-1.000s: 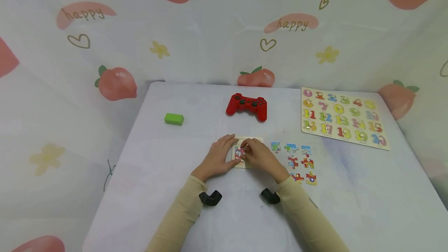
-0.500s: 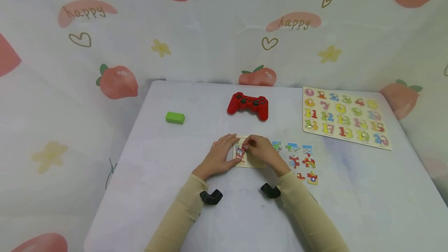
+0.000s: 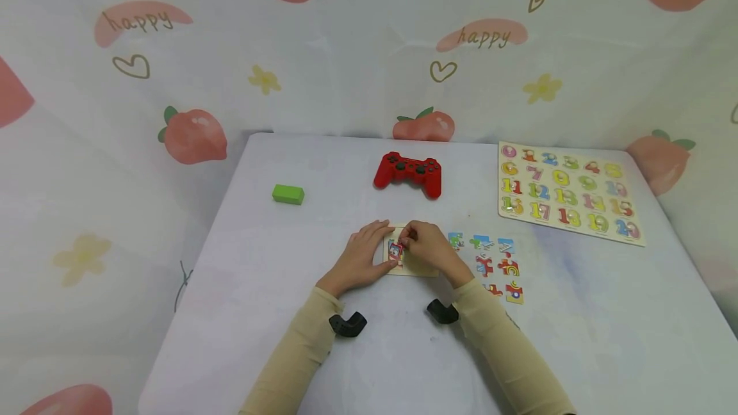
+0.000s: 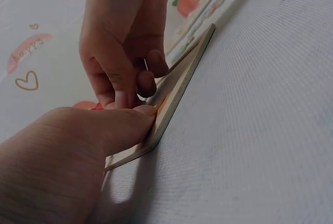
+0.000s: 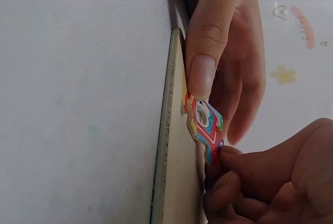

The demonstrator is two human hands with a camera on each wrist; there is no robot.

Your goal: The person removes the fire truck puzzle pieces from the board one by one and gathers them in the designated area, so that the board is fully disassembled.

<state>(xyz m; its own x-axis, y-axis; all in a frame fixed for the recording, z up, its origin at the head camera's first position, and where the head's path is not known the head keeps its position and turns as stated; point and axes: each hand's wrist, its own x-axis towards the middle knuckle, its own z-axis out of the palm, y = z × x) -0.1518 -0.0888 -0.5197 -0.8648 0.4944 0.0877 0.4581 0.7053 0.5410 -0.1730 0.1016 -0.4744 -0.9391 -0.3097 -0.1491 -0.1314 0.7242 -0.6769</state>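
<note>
A small wooden puzzle board [image 3: 419, 268] lies in the middle of the table. My left hand [image 3: 359, 259] rests at its left side with straight fingers, the thumb [image 5: 202, 75] pressing down at a colourful puzzle piece [image 5: 205, 121]. That piece shows red and blue with a big cartoon eye, and in the right wrist view it stands tilted up from the board. My right hand [image 3: 431, 247] reaches over from the right and pinches the piece's edge between thumb and fingertips. In the left wrist view, my left thumb mostly hides the piece.
Several loose puzzle pieces [image 3: 508, 267] lie in rows to the right. Behind are a red game controller [image 3: 408, 173] and a green block [image 3: 288, 195]. A number puzzle board [image 3: 567, 194] lies at the back right, near the patterned cloth backdrop [image 3: 346, 50].
My right hand has shifted slightly at the puzzle piece, its fingers now nearer the piece's upper right corner. More of the board's lower right shows. My left hand stays in place.
</note>
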